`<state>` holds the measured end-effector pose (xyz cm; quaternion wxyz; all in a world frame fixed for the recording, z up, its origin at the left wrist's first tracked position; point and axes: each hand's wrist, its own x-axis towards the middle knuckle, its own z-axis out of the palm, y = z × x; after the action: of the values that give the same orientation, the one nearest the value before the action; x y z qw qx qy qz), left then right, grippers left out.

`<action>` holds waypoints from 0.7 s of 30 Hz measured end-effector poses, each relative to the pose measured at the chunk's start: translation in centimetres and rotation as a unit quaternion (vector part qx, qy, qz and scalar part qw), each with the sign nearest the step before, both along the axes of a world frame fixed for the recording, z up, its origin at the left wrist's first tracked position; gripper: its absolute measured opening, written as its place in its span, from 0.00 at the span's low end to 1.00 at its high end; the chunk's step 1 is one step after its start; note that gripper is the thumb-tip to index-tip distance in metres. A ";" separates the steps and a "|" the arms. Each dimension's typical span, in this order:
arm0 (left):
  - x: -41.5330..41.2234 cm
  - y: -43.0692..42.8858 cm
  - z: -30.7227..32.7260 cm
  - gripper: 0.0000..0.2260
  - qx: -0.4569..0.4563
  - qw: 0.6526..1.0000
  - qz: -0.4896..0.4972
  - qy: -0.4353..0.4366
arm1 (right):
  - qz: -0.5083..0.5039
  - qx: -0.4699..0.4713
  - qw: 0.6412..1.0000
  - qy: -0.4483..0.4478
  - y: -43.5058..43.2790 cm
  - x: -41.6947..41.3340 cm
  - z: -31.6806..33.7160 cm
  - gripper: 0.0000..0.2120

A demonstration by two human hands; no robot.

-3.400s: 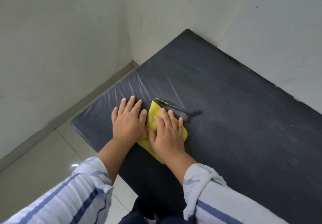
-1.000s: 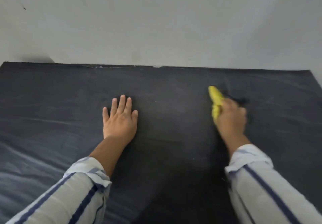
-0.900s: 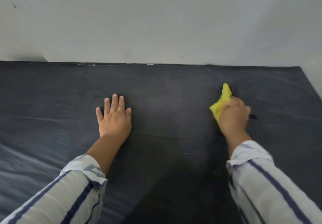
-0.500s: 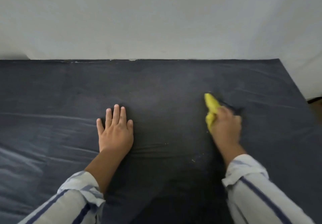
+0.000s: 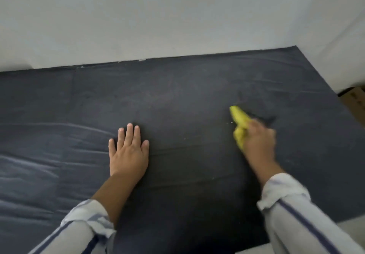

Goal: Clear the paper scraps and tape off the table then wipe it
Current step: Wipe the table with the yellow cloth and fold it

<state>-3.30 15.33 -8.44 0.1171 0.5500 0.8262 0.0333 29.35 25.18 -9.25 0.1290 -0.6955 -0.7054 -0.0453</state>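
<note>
My right hand [image 5: 257, 145] was bunched around the yellow cloth [image 5: 240, 123], which stuck out past my fingers toward the wall, pressed onto the dark table [image 5: 177, 99]. Left hand [image 5: 128, 155] lay flat, fingers spread, holding nothing.

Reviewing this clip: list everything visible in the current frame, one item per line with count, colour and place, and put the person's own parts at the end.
table: one, covered in a dark wrinkled sheet, fills most of the frame.
cloth: one, yellow, bunched under the right hand on the table's right half.
specks: a few, pale, tiny, scattered on the table between the hands; too small to identify.
wall: white, behind the table's far edge.
cardboard box: one, brown, partly cut off at the right edge, beyond the table.
sleeves: two, white with blue stripes, bottom corners.
left hand: one, flat, palm down on the table, empty.
right hand: one, blurred, gripping the cloth.
</note>
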 end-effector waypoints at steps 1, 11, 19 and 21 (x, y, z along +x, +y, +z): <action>0.0 0.0 0.0 0.26 0.003 1.000 0.003 -0.004 | -0.030 0.000 1.000 -0.003 0.4 1.2 1.1 0.24; 4.8 -8.7 -0.1 0.25 -0.010 0.999 -0.029 -0.025 | 0.208 0.009 0.976 0.057 -15.1 -10.9 -0.5 0.16; 4.4 -9.4 0.3 0.25 -0.013 0.998 -0.046 -0.029 | -0.050 0.001 0.997 0.060 -11.7 -1.7 2.4 0.23; 4.5 -9.9 0.2 0.24 -0.008 0.998 -0.039 -0.043 | 0.036 -0.024 0.983 0.180 -15.2 -8.5 3.0 0.13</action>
<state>1.24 5.46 -8.23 0.1580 0.5790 0.7986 0.0453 20.88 10.02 -6.28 0.2390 -0.6693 -0.6960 0.1020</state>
